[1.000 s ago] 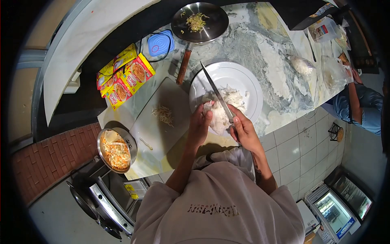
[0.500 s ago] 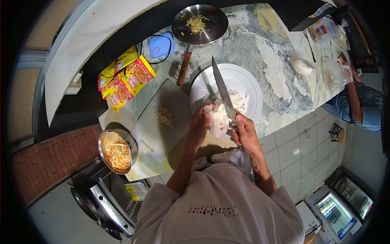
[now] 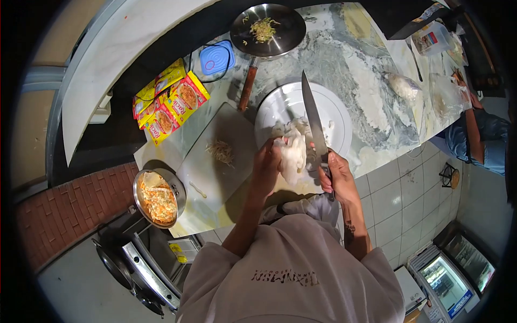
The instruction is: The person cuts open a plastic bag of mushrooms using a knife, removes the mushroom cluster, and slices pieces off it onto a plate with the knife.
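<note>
My left hand (image 3: 267, 164) grips a pale, whitish piece of food (image 3: 292, 159) above the near edge of a white plate (image 3: 340, 116). Closed round the handle of a large knife (image 3: 314, 113) is my right hand (image 3: 340, 177); the blade points away from me, just right of the food. Whitish shredded pieces lie on the plate, partly hidden behind the food and the blade. To the left, a cutting board (image 3: 210, 172) bears a small heap of thin strips (image 3: 220, 153).
A pan (image 3: 291, 29) with shreds stands at the back, beside a blue lid (image 3: 216, 58). Yellow packets (image 3: 186, 97) lie at left, above a metal bowl (image 3: 138, 202) of orange and white food. At right are plastic bags (image 3: 444, 97) and another person (image 3: 476, 137).
My right hand and the knife have moved right, away from the food, and the blade has turned more upright in view. My left hand still holds the pale food, now slightly further right.
</note>
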Demonstrator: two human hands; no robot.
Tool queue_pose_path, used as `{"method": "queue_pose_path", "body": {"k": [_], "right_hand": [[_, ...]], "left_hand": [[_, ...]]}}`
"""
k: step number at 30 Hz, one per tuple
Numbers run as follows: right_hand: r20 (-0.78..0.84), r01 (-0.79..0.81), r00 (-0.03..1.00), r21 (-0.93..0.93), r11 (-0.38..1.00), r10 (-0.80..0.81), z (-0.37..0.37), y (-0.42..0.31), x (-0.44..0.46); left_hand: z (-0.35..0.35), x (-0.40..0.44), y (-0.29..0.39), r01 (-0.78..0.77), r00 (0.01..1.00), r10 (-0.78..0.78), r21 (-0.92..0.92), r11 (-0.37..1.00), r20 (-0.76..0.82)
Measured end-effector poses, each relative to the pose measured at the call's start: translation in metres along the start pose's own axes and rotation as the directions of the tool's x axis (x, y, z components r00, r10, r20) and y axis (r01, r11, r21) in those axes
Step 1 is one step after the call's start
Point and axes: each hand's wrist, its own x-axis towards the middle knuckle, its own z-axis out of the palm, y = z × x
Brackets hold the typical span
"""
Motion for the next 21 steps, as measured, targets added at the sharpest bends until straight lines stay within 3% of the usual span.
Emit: {"method": "queue_pose_path", "body": {"k": [2, 8, 15, 17, 21], "right_hand": [[0.006, 0.129, 0.991, -0.173, 0.976, -0.130, -0.003, 0.000, 0.003], [-0.052, 0.183, 0.976, -0.329, 0.926, -0.212, -0.007, 0.009, 0.012], [-0.043, 0.204, 0.969, -0.408, 0.890, -0.242, -0.002, 0.001, 0.010], [-0.002, 0.188, 0.977, -0.472, 0.861, -0.215, -0.002, 0.002, 0.010], [0.016, 0.176, 0.981, -0.502, 0.847, -0.194, 0.002, 0.001, 0.010]], "left_hand": [[0.004, 0.006, -0.006, 0.020, 0.998, -0.022, -0.025, 0.999, -0.056], [0.005, 0.010, -0.010, 0.091, 0.994, -0.095, -0.081, 0.993, -0.049], [0.008, 0.014, -0.003, 0.114, 0.992, -0.121, -0.159, 0.981, -0.033], [0.011, 0.014, 0.004, 0.167, 0.986, -0.163, -0.165, 0.972, 0.039], [0.012, 0.011, -0.004, 0.152, 0.988, -0.152, -0.008, 0.988, -0.037]]}}
